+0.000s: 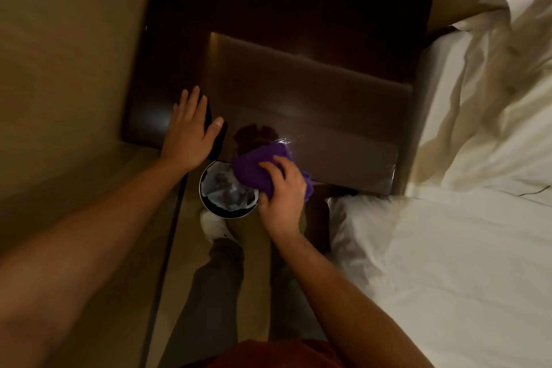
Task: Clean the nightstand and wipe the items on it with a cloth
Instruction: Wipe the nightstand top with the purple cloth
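Observation:
A dark glossy wooden nightstand (313,104) stands between the wall and the bed. My right hand (282,191) is shut on a bunched purple cloth (254,169) at the nightstand's front left edge, partly over the bin. My left hand (188,125) lies flat, fingers spread, on a flat black object (216,133) at the top's left side; most of that object is hidden under the hand. A bright glare and the cloth's dark reflection show on the surface just beyond the cloth.
A round metal bin (227,193) with a plastic liner stands on the floor below the nightstand's front edge. A bed with white sheets (466,248) and a pillow (493,98) fills the right. A tan wall (74,69) is left. My legs and a white shoe (213,227) are below.

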